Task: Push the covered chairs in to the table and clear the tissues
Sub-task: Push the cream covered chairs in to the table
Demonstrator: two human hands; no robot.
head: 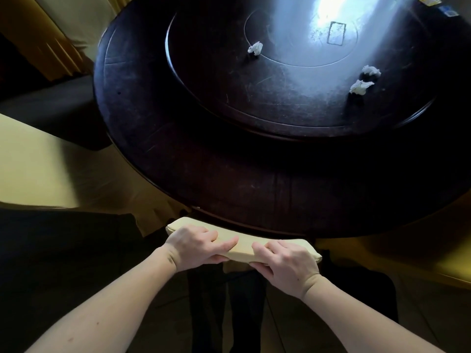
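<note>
The cream-covered top of a chair back (245,247) lies right below me, close against the near rim of the round dark table (178,174). My left hand (197,247) grips its left half and my right hand (285,263) grips its right half, fingers over the top and thumbs underneath. The chair's seat is hidden under the table. Three crumpled white tissues lie on the raised turntable (204,80): one tissue (255,48) towards the left, a second tissue (371,71) at the right and a third tissue (360,87) just below it.
Another yellow-covered chair (38,164) stands at the left of the table, and a further covered chair (58,29) is at the top left. A yellow cover (453,258) shows at the right edge. Small packets (433,1) lie at the table's far right rim.
</note>
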